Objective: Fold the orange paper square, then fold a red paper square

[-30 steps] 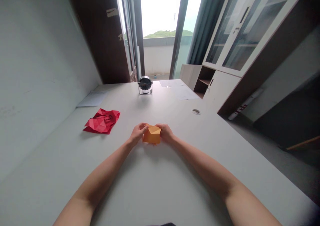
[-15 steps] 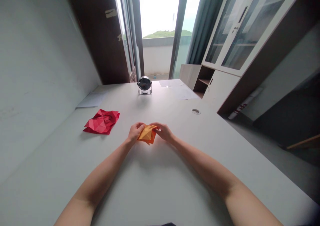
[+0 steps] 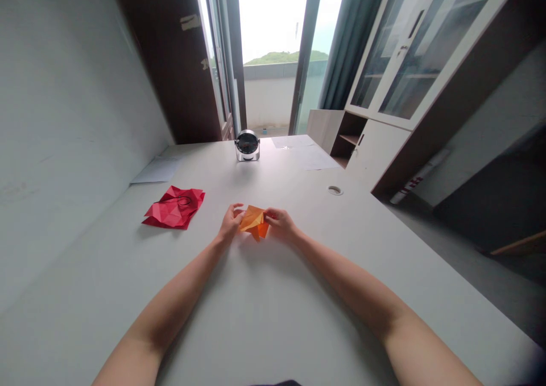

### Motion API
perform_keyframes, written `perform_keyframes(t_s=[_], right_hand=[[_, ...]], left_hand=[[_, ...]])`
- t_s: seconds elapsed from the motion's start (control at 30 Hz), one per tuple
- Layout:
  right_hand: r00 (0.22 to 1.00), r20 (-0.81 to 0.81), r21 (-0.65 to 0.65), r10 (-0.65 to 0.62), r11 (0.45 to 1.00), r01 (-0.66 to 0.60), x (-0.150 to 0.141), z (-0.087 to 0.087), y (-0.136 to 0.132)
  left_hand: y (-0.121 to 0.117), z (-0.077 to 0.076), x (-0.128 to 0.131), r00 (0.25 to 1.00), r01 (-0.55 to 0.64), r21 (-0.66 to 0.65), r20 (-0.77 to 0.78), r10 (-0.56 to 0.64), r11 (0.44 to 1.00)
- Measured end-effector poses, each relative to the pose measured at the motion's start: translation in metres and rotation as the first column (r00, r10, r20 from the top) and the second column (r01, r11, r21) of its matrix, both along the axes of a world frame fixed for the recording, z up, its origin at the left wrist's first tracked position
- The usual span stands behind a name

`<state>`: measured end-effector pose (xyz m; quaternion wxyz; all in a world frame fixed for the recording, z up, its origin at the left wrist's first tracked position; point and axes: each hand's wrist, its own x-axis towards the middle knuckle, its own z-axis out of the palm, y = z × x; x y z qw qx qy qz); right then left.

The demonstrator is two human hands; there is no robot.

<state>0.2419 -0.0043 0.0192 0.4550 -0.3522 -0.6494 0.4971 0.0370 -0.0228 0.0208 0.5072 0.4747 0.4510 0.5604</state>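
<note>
Between my hands is a small piece of folded orange paper [image 3: 255, 218], with creased flaps and points hanging at its lower edge. My right hand [image 3: 280, 223] pinches its right side between thumb and fingers. At the left edge of the paper is my left hand [image 3: 230, 222], its thumb against the paper and its forefinger lifted a little off it. The lower fingers of the left hand are partly hidden. Off to the left on the table lies a crumpled, creased red paper piece [image 3: 177, 208] with a thin dark cord loop [image 3: 184, 200] on top.
The white table [image 3: 264, 318] stretches from a wall on the left. A round silver-framed device [image 3: 247, 145] stands at the back. White sheets [image 3: 318, 157] lie back right, and another sheet [image 3: 156, 170] back left. A white ring [image 3: 335, 190] sits near the right edge. Cabinets [image 3: 384, 147] stand beyond.
The orange paper has turned and its flaps have spread, with a lower point now hanging out. My left forefinger has lifted away from the paper; my right fingers have drawn back to its right side.
</note>
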Motion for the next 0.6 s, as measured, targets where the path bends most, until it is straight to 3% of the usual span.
perform_keyframes(t_s=[0.17, 0.37, 0.5, 0.6], right_hand=[[0.996, -0.073, -0.046, -0.056, 0.998, 0.053, 0.003, 0.001, 0.002], [0.989, -0.009, -0.049, -0.148, 0.988, 0.147, 0.005, 0.003, -0.001], [0.980, -0.011, -0.031, -0.198, 0.980, 0.198, 0.004, 0.004, -0.001], [0.980, -0.057, -0.044, -0.188, 0.982, 0.186, 0.004, 0.003, 0.001]], left_hand=[[-0.005, 0.003, 0.001, 0.993, 0.118, 0.050, -0.014, -0.117, 0.992], [-0.014, 0.005, 0.006, 0.963, 0.233, 0.052, -0.151, -0.223, 0.971], [-0.015, 0.003, 0.008, 0.953, 0.175, 0.117, -0.269, -0.139, 0.978], [-0.013, 0.002, 0.008, 0.962, 0.130, 0.129, -0.257, -0.094, 0.983]])
